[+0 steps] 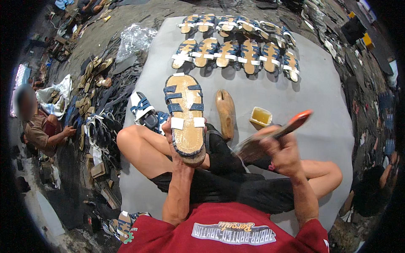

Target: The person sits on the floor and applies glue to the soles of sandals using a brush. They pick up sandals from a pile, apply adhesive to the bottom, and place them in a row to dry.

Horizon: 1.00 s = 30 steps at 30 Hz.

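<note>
Head view: left hand (180,148) grips sandal (185,114), right hand (283,148) brush (274,134).

Bare grey mat (320,126) right — wooden last (225,111), glue tub (260,116) ahead

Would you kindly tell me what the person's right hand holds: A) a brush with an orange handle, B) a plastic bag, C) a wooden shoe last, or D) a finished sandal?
A: the right hand grips a brush with an orange handle, bristles pointing toward the sandal sole held by the left hand.

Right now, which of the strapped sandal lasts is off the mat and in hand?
The large one held up by the left hand, sole side up, blue straps taped across. The others lie in two rows at the grey mat's far end.
</note>
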### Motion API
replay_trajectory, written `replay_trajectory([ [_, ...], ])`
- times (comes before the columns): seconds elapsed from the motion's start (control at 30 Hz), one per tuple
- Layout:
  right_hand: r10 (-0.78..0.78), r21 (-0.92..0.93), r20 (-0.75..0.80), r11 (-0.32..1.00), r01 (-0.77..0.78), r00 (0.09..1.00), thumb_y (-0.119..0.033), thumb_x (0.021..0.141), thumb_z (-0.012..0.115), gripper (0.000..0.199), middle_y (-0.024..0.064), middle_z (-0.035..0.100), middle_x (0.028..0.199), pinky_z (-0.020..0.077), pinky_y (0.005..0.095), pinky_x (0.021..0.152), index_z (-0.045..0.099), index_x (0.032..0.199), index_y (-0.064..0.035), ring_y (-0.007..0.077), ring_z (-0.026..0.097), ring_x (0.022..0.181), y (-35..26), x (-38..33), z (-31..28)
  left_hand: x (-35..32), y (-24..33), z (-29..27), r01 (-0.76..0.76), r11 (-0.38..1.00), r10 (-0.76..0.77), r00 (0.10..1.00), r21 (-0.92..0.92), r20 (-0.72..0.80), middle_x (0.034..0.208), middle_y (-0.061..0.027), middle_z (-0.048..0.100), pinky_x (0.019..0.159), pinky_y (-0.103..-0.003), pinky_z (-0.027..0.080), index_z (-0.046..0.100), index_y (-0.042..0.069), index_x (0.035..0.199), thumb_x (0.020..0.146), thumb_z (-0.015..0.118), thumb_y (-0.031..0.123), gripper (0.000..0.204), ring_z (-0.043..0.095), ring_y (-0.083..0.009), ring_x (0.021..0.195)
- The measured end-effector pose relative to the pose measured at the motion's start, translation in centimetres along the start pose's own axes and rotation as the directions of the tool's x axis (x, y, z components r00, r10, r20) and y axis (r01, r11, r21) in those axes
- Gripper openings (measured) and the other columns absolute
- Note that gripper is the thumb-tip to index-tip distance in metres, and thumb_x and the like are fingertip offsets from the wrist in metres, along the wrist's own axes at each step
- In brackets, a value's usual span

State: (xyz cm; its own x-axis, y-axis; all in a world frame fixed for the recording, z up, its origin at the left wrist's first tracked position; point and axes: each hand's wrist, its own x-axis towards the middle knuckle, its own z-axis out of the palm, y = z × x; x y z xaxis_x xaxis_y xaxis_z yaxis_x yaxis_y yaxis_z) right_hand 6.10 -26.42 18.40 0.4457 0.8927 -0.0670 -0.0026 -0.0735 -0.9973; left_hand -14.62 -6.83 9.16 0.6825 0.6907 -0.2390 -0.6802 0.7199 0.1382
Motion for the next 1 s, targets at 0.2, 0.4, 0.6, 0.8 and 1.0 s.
replay_trajectory([
  [0.2, -0.091, 0.205, -0.276, 0.967, 0.151, 0.957, -0.034, 0.108, 0.067, 0.036, 0.0065, 0.075, 0.101, 0.0588, 0.0311, 0.083, 0.070, 0.117, 0.0003, 0.0136, 0.071, 0.091, -0.4, 2.3, -1.6, -0.5, -0.1, -1.8, 0.249, 0.958, -0.205, 0.942, -0.143, 0.266, 0.144, -0.0259, 0.051, 0.107, -0.054, 0.053, 0.044, 0.004, 0.154, 0.098, 0.064, 0.060, 0.082, 0.056, -0.0406, 0.126],
  [0.4, -0.181, 0.146, -0.147, 0.968, 0.202, 0.972, -0.030, 0.108, 0.067, 0.032, 0.0068, 0.075, 0.107, 0.0563, 0.0311, 0.087, 0.070, 0.117, 0.0005, 0.0142, 0.070, 0.095, -3.2, 4.2, 1.8, -0.2, -1.5, -3.2, 0.246, 0.969, -0.245, 0.926, 0.034, 0.286, 0.146, -0.0164, 0.056, 0.109, -0.053, 0.050, 0.050, 0.010, 0.150, 0.101, 0.059, 0.062, 0.072, 0.057, -0.0336, 0.130],
  [0.6, -0.376, -0.368, 0.281, 0.808, 0.461, 0.883, -0.016, 0.096, 0.079, 0.022, 0.0114, 0.072, 0.104, 0.0557, 0.0374, 0.077, 0.073, 0.115, -0.0064, 0.0263, 0.070, 0.092, -2.2, 4.5, 4.0, -1.7, -2.2, -3.1, 0.135, 0.738, -0.226, 0.973, -0.661, -0.054, 0.148, -0.0127, 0.056, 0.111, -0.050, 0.049, 0.051, 0.008, 0.148, 0.107, 0.051, 0.059, 0.065, 0.056, -0.0277, 0.131],
  [0.8, -0.190, -0.054, -0.054, 0.981, 0.187, 0.980, -0.012, 0.100, 0.074, 0.018, 0.0121, 0.076, 0.104, 0.0602, 0.0347, 0.081, 0.074, 0.116, -0.0028, 0.0201, 0.076, 0.093, -1.5, 3.5, -1.1, -0.5, 0.0, -3.6, 0.308, 0.951, -0.288, 0.919, -0.035, 0.270, 0.134, -0.0222, 0.060, 0.103, -0.051, 0.055, 0.054, 0.003, 0.144, 0.100, 0.062, 0.063, 0.075, 0.061, -0.0365, 0.121],
  [1.0, -0.566, -0.231, 0.226, 0.759, 0.608, 0.793, -0.012, 0.098, 0.076, 0.017, 0.0081, 0.076, 0.118, 0.0541, 0.0389, 0.080, 0.075, 0.114, -0.0091, 0.0257, 0.070, 0.097, -3.0, 7.2, 2.7, -1.2, -2.7, -1.0, 0.219, 0.974, -0.212, 0.970, -0.053, 0.123, 0.131, -0.0162, 0.065, 0.100, -0.049, 0.057, 0.059, 0.007, 0.139, 0.098, 0.068, 0.058, 0.066, 0.064, -0.0330, 0.116],
])
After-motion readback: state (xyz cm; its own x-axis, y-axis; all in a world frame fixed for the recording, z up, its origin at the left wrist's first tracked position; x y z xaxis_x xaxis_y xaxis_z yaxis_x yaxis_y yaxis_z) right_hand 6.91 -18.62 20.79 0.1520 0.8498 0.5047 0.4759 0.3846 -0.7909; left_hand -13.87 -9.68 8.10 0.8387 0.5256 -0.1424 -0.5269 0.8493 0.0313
